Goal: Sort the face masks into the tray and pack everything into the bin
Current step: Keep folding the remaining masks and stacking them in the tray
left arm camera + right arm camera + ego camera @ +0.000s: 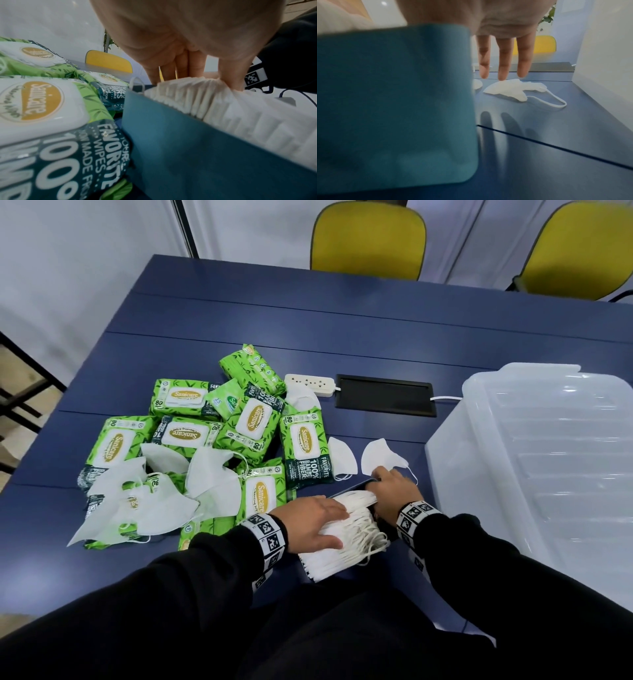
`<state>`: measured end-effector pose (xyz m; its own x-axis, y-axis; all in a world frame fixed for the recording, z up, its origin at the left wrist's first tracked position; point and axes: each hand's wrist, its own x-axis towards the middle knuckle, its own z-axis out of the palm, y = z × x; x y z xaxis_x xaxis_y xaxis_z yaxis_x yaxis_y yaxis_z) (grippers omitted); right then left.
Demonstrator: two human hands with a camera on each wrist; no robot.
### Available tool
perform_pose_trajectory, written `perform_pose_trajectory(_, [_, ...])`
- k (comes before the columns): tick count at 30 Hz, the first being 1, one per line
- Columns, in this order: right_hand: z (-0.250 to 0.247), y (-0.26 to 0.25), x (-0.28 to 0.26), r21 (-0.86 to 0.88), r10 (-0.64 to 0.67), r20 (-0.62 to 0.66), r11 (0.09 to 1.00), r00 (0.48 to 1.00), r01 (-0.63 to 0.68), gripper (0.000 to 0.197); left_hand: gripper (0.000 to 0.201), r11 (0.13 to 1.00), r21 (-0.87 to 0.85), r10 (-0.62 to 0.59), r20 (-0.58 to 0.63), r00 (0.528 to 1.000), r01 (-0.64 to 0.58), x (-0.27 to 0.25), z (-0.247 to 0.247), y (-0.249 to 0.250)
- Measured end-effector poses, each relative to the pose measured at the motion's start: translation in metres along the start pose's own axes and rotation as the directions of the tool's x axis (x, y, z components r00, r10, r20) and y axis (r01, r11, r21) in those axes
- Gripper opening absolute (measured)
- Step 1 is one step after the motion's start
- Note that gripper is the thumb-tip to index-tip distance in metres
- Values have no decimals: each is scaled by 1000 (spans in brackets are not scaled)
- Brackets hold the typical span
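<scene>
A teal tray (188, 148) stands near the table's front edge, packed with a row of folded white face masks (342, 556). My left hand (322, 522) lies flat on top of that row, fingers (181, 65) straight and thumb pressed into the masks (240, 115). My right hand (390, 487) is at the tray's far right corner. Three of its fingers (503, 56) hang straight beside the tray wall (393, 101); its thumb is hidden. Two loose masks (380, 455) (340, 455) lie just beyond the tray. More loose masks (144, 508) lie over the wipes at the left.
Several green packs of wipes (250, 422) are heaped left of the tray. A large clear plastic bin (455, 460) stands at the right. Behind the wipes lie a white power strip (310, 385) and a black cable hatch (385, 398). Two yellow chairs (368, 237) stand at the far edge.
</scene>
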<state>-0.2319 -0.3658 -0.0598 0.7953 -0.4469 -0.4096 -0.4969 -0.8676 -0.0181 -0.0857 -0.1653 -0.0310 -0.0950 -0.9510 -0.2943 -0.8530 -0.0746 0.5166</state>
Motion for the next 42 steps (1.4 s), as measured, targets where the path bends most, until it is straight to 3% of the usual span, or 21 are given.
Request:
perform_pose_trajectory(6, [-4, -2, -11, 129, -61, -75, 989, 995, 71, 30, 72, 1000, -14, 3, -51, 999, -4, -2, 5, 0])
perform_pose_trajectory(9, [-13, -9, -13, 179, -45, -72, 982, 996, 57, 47, 77, 999, -35, -2, -94, 996, -1, -6, 6, 0])
perform_pose_trajectory(11, [-18, -10, -7, 120, -85, -43, 989, 995, 90, 70, 81, 999, -41, -6, -167, 986, -1, -7, 7, 3])
perform_pose_trajectory(13, [-21, -13, 3, 15, -152, -16, 988, 988, 153, 87, 90, 995, -68, -83, -241, 967, 69, -10, 4, 6])
perform_pose_trajectory(16, [-23, -20, 15, -156, -209, 30, 965, 977, 211, 64, 120, 950, -87, -311, -138, 940, 301, -16, 5, 6])
perform_pose_trajectory(18, [-25, -22, 21, -209, -203, 87, 954, 975, 217, 44, 138, 938, -13, -347, -53, 937, 346, -22, 12, 8])
perform_pose_trajectory(20, [-27, -22, 24, -225, -186, 119, 952, 975, 209, 33, 144, 945, 62, -322, 3, 947, 321, -28, 21, 10])
perform_pose_trajectory(23, [-21, -18, 20, -198, -155, 115, 964, 981, 176, 28, 139, 953, 104, -289, 28, 957, 284, -28, 23, 8])
perform_pose_trajectory(27, [-13, -8, 16, 33, -74, 157, 997, 985, 69, 50, 124, 965, 162, -211, -2, 978, 208, -21, 16, 2])
perform_pose_trajectory(29, [-17, 0, 15, 126, -76, 196, 991, 978, 52, 52, 126, 955, 187, -237, 17, 971, 230, -20, 15, 2])
perform_pose_trajectory(32, [-22, 9, 14, 110, -70, 200, 993, 977, 48, 42, 131, 946, 213, -263, 67, 962, 244, -20, 13, 3])
perform_pose_trajectory(36, [-15, 11, 11, 179, 29, 171, 982, 985, -60, 36, 125, 939, 248, -273, 123, 954, 237, -15, 3, 4])
perform_pose_trajectory(42, [-23, 21, 4, 385, 12, 229, 917, 973, -101, 48, 110, 941, 232, -267, 55, 962, 248, -22, -8, 1])
